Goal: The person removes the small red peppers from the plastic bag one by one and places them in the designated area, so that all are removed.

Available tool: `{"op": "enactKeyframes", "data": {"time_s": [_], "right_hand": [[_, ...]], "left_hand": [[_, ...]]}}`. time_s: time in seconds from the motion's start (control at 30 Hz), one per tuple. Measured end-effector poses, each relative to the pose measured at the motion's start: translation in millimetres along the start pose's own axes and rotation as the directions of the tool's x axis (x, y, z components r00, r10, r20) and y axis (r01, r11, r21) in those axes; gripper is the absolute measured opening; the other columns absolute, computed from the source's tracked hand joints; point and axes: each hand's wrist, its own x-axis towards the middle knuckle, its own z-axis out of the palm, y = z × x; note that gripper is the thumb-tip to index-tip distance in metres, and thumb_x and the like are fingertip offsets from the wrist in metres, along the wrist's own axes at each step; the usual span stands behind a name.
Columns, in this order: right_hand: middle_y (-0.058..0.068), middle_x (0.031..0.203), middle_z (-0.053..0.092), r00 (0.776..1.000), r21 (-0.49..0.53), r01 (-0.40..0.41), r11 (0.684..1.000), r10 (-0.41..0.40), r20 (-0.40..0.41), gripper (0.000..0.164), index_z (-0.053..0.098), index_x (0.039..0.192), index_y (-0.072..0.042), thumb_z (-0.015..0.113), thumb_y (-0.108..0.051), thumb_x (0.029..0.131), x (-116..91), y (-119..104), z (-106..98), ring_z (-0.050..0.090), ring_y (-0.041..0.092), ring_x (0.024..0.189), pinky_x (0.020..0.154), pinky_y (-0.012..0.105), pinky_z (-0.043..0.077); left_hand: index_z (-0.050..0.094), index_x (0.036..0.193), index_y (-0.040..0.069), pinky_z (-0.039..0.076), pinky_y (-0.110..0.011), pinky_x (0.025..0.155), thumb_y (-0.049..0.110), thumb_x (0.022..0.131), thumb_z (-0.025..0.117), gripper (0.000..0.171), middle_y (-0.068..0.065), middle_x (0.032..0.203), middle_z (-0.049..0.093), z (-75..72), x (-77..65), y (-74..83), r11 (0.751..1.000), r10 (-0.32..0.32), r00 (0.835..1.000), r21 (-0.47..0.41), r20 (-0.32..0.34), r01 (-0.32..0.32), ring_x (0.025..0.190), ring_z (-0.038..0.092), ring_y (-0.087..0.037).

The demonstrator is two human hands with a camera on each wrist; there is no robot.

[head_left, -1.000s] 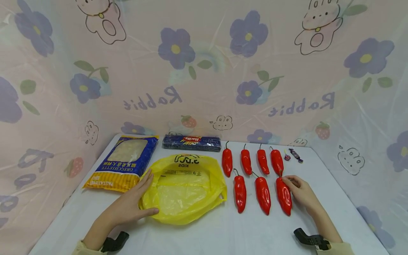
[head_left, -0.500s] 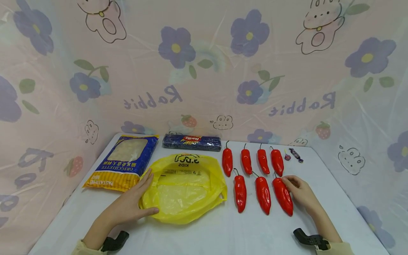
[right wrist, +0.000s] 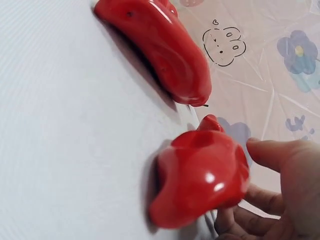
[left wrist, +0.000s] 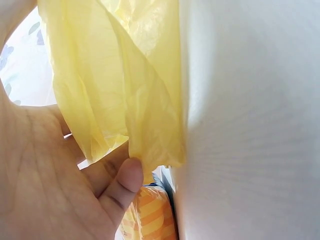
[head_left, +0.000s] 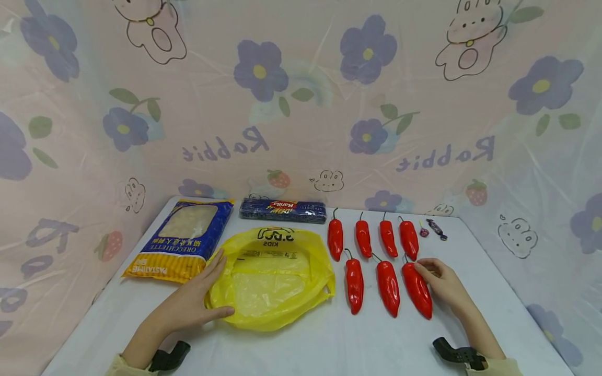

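My left hand (head_left: pixel 197 297) lies at the left side of a yellow plastic bag (head_left: pixel 268 295), fingers spread along it and thumb over its near edge. In the left wrist view the thin bag (left wrist: pixel 95 75) hangs beside the palm. My right hand (head_left: pixel 444 282) is at the stem end of the nearest-right red chili pepper (head_left: pixel 417 292), with relaxed fingers. In the right wrist view the thumb is slightly apart from that pepper (right wrist: pixel 200 175), and the other fingers are beside it. Several more glossy red peppers (head_left: pixel 388 287) lie in two rows.
Left of the bag lies a blue and yellow orecchiette packet (head_left: pixel 174 245). A dark blue spaghetti pack (head_left: pixel 282 210) is at the back. A lollipop (head_left: pixel 424 231) and a dark wrapped candy (head_left: pixel 437 230) lie at the back right. Patterned sheeting (head_left: pixel 301 130) surrounds the white table (head_left: pixel 310 350).
The pepper by my right hand has turned, its stem end going left and its tip slightly right. My right fingers have eased off it. The left hand and bag stay put.
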Motion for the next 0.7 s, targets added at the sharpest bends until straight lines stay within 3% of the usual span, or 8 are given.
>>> {"op": "enactKeyframes", "data": {"time_s": [0.13,0.33,0.53,0.7], "right_hand": [[0.035,0.143,0.054,0.999,-0.034,0.015,0.999,-0.016,-0.028,0.072,0.044,0.149,0.006,0.056,-0.052,0.107,-3.4,-7.0,-4.4,0.058,0.047,0.124,0.093,0.047,0.064],[0.031,0.138,0.06,0.987,-0.078,0.109,0.991,-0.118,-0.111,0.067,0.049,0.147,0.002,0.066,-0.046,0.103,-13.8,-27.1,-6.6,0.061,0.037,0.112,0.076,0.026,0.059],[0.025,0.128,0.065,0.947,-0.071,0.263,0.962,-0.271,-0.175,0.054,0.057,0.139,0.0,0.074,-0.033,0.1,-18.4,-65.6,4.7,0.059,0.028,0.098,0.069,0.017,0.056],[0.02,0.125,0.067,0.92,-0.03,0.362,0.932,-0.362,-0.151,0.051,0.06,0.137,-0.002,0.076,-0.031,0.099,-13.9,-101.6,21.8,0.057,0.027,0.099,0.072,0.018,0.055]], "left_hand": [[0.022,0.169,0.004,0.036,-0.073,0.117,0.067,0.088,0.076,0.116,-0.015,0.178,0.008,-0.7,0.0,0.1,1.0,-0.01,1.0,-0.001,0.007,0.01,0.154,0.03,-0.052],[0.02,0.17,0.006,0.036,-0.073,0.117,0.067,0.087,0.076,0.117,-0.014,0.178,0.007,-2.0,0.0,1.1,1.0,-0.028,0.999,-0.005,0.02,0.028,0.154,0.03,-0.052],[0.021,0.169,0.005,0.037,-0.072,0.117,0.068,0.088,0.075,0.117,-0.014,0.178,0.008,-2.5,-0.1,1.7,1.0,-0.022,1.0,0.003,0.019,0.022,0.154,0.03,-0.051],[0.02,0.17,0.007,0.036,-0.072,0.117,0.068,0.088,0.075,0.117,-0.012,0.179,0.007,-2.4,-0.3,1.2,0.999,-0.032,0.999,-0.001,0.023,0.032,0.155,0.029,-0.051]]}}
